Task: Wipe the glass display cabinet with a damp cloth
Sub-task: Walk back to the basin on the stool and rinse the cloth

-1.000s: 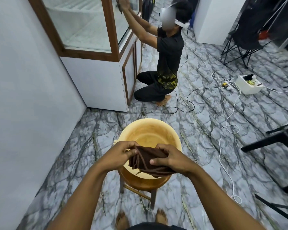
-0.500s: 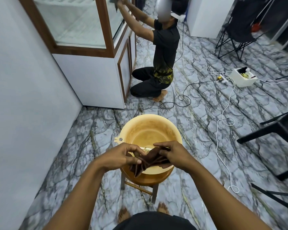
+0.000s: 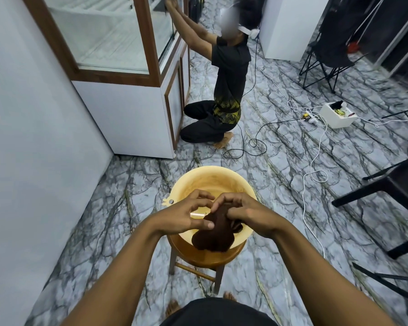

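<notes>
Now my two hands meet over the round yellow plastic basin, which sits on a small round wooden stool. My right hand has its fingers curled tight around the top of a dark brown cloth; the soft, bunched cloth hangs over the basin's near rim. My left hand is loosely open, thumb and fingertips touching the cloth. On the grey veined marble floor, a person kneels at the wood-framed glass cabinet, well apart from me.
</notes>
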The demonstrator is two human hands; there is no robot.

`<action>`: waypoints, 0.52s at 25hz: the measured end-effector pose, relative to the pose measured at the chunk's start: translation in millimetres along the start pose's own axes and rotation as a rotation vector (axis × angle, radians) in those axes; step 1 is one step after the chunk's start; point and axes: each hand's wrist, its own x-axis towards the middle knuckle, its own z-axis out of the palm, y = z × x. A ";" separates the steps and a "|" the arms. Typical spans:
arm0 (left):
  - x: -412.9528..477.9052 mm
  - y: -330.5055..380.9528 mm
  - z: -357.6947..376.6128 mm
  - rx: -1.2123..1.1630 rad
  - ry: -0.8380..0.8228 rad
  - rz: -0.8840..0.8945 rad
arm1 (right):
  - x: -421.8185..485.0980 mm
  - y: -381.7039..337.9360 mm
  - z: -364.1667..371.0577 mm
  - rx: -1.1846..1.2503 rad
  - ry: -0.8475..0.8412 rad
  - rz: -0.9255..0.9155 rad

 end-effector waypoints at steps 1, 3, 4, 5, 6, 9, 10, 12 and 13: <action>0.2 -1.0 -2.4 0.011 -0.014 -0.007 | -1.2 -0.2 -1.3 0.001 -0.001 -0.007; -2.5 -1.4 -6.5 0.038 -0.042 -0.035 | -3.6 1.3 -3.8 -0.032 0.020 -0.008; -4.4 -1.8 -8.5 0.053 -0.051 -0.048 | -4.5 2.4 -4.2 -0.066 0.031 0.006; -6.1 -3.0 -9.4 0.079 -0.057 -0.062 | -5.0 5.1 -4.0 -0.102 0.038 0.035; -7.2 -6.2 -9.9 0.124 -0.057 -0.077 | -6.0 9.3 -3.4 -0.141 0.036 0.073; -8.1 -25.3 -8.1 0.234 -0.040 -0.127 | -9.0 27.5 -2.0 -0.304 0.027 0.141; -7.8 -32.0 -6.3 0.224 -0.029 -0.158 | -9.2 35.8 -0.9 -0.343 0.027 0.161; -5.3 -41.8 0.1 0.210 -0.011 -0.225 | -7.5 52.4 1.9 -0.403 0.059 0.206; -3.1 -45.7 5.0 0.239 0.002 -0.239 | -5.6 60.7 3.7 -0.451 0.093 0.221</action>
